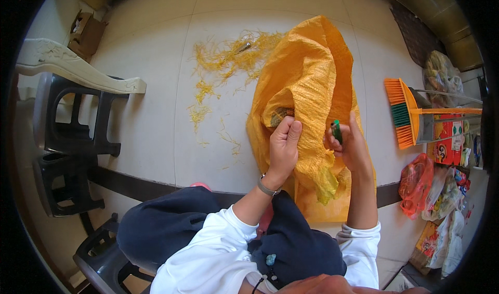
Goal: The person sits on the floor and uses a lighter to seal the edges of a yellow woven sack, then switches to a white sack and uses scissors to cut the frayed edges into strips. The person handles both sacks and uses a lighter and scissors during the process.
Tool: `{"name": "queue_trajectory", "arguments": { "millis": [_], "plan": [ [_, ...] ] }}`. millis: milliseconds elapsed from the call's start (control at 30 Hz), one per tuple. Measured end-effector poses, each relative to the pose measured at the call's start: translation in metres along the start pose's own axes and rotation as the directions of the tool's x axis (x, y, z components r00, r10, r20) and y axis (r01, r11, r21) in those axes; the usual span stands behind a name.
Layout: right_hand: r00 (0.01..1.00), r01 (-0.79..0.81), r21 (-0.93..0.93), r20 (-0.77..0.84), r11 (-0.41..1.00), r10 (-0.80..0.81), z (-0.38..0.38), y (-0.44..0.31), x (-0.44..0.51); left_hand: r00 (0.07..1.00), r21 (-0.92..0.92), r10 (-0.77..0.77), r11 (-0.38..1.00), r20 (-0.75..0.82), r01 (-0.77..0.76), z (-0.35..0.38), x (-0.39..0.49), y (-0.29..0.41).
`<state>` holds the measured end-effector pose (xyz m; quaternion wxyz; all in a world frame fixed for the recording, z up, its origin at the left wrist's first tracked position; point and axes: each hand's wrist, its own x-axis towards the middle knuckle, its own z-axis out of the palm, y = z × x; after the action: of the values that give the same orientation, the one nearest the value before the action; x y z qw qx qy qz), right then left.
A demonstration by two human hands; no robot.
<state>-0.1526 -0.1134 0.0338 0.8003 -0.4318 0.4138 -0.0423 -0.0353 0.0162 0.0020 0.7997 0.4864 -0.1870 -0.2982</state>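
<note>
A large orange woven plastic sack (312, 72) is spread over the floor and my lap. My left hand (285, 142), with a watch on its wrist, grips a fold of the sack near a dark patterned patch. My right hand (351, 146) holds a green lighter (336, 132) beside the frayed edge of the sack. Below both hands hangs a ragged yellow-green end (326, 185) of the material. Loose yellow plastic strands (230, 56) lie on the tiles to the left, with a small metallic object (244, 47) among them.
Dark plastic stools (74, 138) and a carved white furniture leg (78, 66) stand at left, near a cardboard box (89, 35). At right are an orange broom (403, 113), a red plastic bag (416, 185) and other bags and boxes.
</note>
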Motion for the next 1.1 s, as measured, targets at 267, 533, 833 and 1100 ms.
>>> {"name": "queue_trajectory", "arguments": {
  "millis": [267, 533, 833, 1100],
  "plan": [
    [0.996, 0.022, 0.136, -0.089, 0.99, -0.01, -0.02, 0.026, -0.027, 1.0, 0.012, -0.019, 1.0, 0.012, 0.019, -0.004, -0.001, -0.005],
    [0.997, 0.079, 0.158, -0.021, 0.984, -0.077, -0.027, 0.028, -0.034, 1.0, -0.022, -0.007, 1.0, -0.004, 0.007, -0.001, -0.001, -0.002],
    [0.998, 0.06, 0.132, -0.034, 0.989, -0.056, -0.026, 0.027, -0.036, 1.0, 0.009, 0.014, 1.0, 0.013, -0.014, -0.001, 0.0, -0.003],
    [0.997, 0.057, 0.107, -0.058, 0.993, -0.051, -0.02, 0.025, -0.036, 1.0, -0.048, -0.009, 0.999, 0.009, 0.009, 0.001, 0.001, 0.0]
  ]
}}
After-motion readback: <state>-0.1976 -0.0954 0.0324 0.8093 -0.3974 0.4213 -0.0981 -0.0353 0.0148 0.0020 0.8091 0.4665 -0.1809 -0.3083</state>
